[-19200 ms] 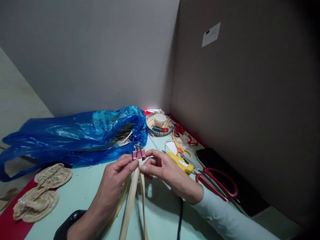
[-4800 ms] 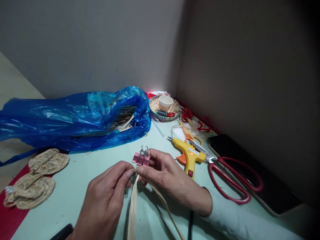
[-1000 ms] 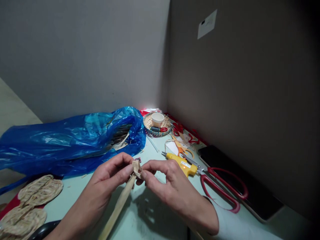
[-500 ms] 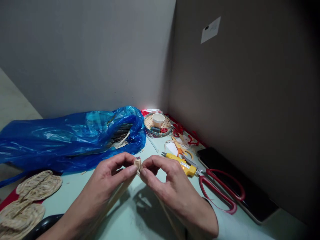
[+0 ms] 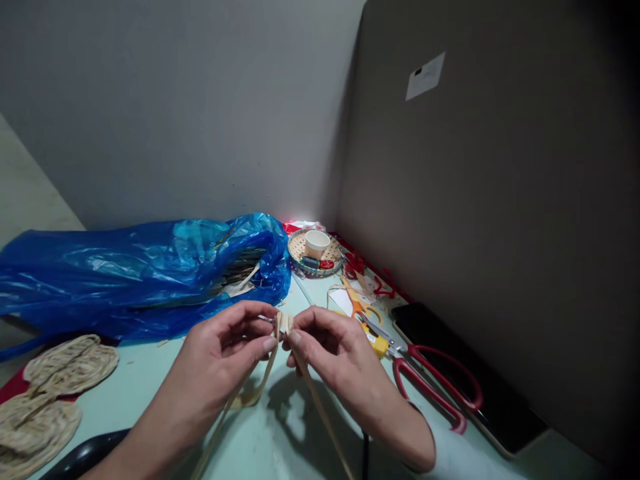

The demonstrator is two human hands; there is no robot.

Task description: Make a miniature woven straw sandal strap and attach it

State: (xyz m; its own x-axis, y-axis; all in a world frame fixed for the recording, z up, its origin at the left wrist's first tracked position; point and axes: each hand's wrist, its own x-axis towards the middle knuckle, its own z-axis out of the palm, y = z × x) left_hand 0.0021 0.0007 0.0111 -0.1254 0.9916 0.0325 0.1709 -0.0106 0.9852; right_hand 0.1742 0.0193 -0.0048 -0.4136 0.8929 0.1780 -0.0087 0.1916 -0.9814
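Note:
My left hand (image 5: pixel 227 350) and my right hand (image 5: pixel 330 350) meet above the pale green table (image 5: pixel 150 400), fingertips pinched on the top of a bundle of tan straw strips (image 5: pixel 283 327). The strips fan out below my fingers: one loops down under the left hand, another (image 5: pixel 320 413) runs down and right towards me. The pink binder clip on the bundle's end is hidden behind my fingers. Both hands are closed on the straw.
A blue plastic bag (image 5: pixel 135 273) of straw lies behind my hands. Woven straw mats (image 5: pixel 55 380) sit at the left. Right of my hands are a yellow glue gun (image 5: pixel 377 343), red scissors (image 5: pixel 435 390), orange scissors (image 5: pixel 357 303), a black phone (image 5: pixel 450 360) and a small basket (image 5: pixel 300 250) with a cup.
My hands have stayed pinched together on the straw's end; the strips now spread apart below, one looping down under the left hand. The view shifted slightly.

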